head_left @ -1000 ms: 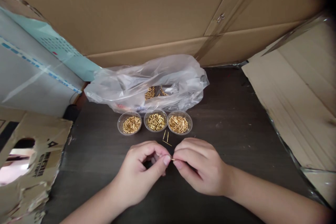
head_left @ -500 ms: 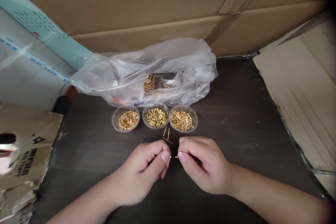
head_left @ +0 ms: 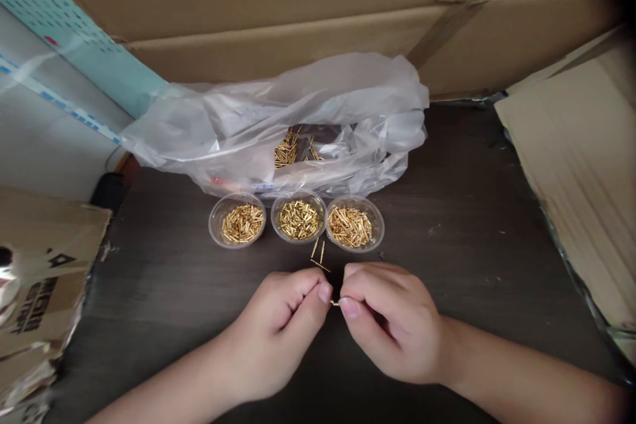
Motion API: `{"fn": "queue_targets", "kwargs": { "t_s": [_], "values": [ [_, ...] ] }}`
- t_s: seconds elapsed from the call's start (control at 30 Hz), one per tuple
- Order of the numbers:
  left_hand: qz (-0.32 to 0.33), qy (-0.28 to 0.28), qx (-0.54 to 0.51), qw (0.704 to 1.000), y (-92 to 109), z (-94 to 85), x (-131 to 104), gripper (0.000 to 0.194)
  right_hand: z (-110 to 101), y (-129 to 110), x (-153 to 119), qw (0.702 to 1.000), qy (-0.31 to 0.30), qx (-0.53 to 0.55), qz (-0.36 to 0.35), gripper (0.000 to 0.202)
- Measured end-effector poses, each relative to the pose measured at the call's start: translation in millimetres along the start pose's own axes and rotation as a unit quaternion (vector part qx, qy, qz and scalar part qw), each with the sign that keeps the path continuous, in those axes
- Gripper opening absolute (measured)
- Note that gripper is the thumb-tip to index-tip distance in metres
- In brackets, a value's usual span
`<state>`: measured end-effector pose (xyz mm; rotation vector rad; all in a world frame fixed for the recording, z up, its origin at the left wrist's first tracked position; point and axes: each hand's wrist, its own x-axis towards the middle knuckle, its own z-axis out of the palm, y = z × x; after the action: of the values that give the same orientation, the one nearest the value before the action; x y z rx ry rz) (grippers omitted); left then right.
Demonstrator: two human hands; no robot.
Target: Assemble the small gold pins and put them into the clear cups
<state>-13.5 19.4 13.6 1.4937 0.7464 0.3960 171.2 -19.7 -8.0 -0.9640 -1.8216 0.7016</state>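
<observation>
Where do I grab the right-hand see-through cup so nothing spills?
I'd pinch the right-hand cup by its outer wall, under the rim, coming from the right. The middle cup crowds its left, and loose gold pins lie by its front left. Its top is open, so keep it level.
</observation>
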Motion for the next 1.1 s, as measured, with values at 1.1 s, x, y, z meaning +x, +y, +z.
{"fn": "queue_targets", "kwargs": {
  "t_s": [1.1],
  "values": [
    [-0.019, 0.03, -0.037, 0.999, 0.3, 6.0, 1.5, 0.041, 0.1, 0.9, -2.5, 0.996, 0.004, -0.083, -0.015, 0.019]
  ]
}}
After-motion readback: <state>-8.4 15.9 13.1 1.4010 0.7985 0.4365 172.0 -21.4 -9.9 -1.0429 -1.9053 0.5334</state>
